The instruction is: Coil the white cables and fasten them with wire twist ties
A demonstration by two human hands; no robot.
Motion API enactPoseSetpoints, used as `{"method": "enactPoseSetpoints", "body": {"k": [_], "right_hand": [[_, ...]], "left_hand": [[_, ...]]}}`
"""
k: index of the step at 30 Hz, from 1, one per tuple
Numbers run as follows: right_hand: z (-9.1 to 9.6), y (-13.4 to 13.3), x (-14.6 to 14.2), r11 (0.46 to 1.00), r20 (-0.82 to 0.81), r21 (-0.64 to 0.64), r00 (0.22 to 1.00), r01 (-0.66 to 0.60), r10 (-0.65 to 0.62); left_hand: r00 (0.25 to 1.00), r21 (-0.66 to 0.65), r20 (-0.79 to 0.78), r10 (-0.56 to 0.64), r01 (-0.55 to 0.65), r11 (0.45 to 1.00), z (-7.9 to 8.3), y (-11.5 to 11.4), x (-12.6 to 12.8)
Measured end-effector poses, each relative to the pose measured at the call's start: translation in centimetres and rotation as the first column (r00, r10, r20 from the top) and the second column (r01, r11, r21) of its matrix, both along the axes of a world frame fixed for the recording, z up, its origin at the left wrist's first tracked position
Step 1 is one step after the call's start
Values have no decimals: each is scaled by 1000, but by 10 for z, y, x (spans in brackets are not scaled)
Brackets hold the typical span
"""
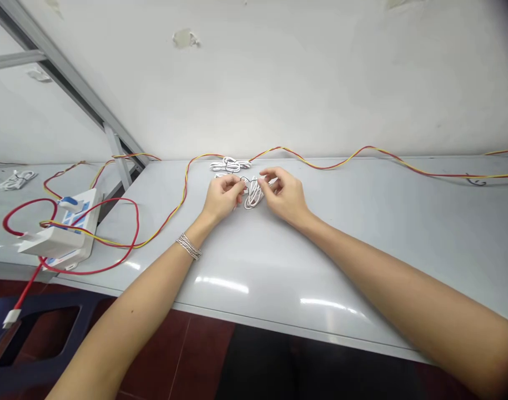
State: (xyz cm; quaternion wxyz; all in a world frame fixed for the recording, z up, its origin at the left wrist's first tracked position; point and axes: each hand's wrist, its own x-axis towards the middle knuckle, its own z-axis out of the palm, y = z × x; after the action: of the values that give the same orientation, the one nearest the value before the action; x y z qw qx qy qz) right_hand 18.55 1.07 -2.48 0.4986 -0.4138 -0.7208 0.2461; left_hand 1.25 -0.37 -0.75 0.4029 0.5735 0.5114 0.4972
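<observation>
A thin black twist tie [251,180] stretches between my two hands over the table. My left hand [221,195] is closed, pinching one end of it between thumb and forefinger. At the other end, my right hand [287,195] pinches the tie with thumb and forefinger, its other fingers curled. Just below the tie lies a coiled white cable [252,199], partly hidden by my fingers. Behind my left hand, a second bundle of white cable [230,165] rests on the table, bound with a dark tie.
A red and yellow twisted wire [316,166] runs along the wall. On the left stands a white power strip [89,244] with plugged-in adapters and red cables. Another black tie [475,181] lies far right. A dark blue stool [70,303] is below the front edge.
</observation>
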Motion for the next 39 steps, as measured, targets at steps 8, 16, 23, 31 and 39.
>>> {"method": "enactPoseSetpoints", "body": {"k": [8, 16, 23, 31, 39], "right_hand": [[-5, 0, -1, 967, 61, 226, 992, -119, 108], [-5, -4, 0, 952, 136, 249, 980, -175, 145], [-3, -7, -2, 952, 166, 292, 985, -90, 42], [-1, -6, -2, 919, 224, 372, 973, -131, 48], [-6, -5, -4, 955, 156, 284, 987, -83, 39]], "left_hand": [[997, 37, -4, -79, 79, 996, 3, -2, 0], [997, 23, 37, -72, 71, 997, 0, -2, 2], [992, -13, 103, -70, 71, 997, 4, -5, 6], [983, -31, 170, -63, 69, 997, 2, -4, 4], [962, -112, 265, -67, 100, 989, 3, -3, 2]]}}
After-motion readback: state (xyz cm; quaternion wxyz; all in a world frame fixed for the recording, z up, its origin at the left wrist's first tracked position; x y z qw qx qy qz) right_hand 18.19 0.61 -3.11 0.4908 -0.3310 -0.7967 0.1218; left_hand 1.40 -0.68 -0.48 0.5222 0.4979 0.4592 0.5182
